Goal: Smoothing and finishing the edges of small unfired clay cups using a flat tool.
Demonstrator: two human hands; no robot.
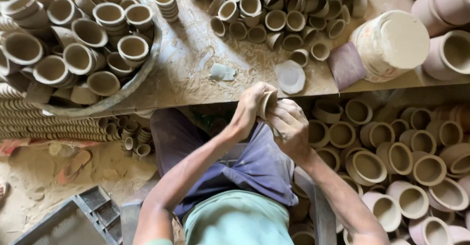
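Note:
A small unfired clay cup [267,102] is held between both my hands at the near edge of the wooden workbench [196,49]. My left hand [249,109] wraps its left side, fingers curled over the rim. My right hand [289,125] presses against its right side and underside. Both hands are coated in pale clay. On the bench just beyond the hands lie a flat grey clay disc [290,76] and a small pale scrap [222,72].
A big round basin [147,63] piled with clay cups sits at the left. Loose cups [274,14] cover the far bench, beside a clay-smeared jar [391,44]. More cups and pinkish pots [406,166] crowd the floor at right. Stacked cups [58,127] and a dark crate [73,220] lie at left.

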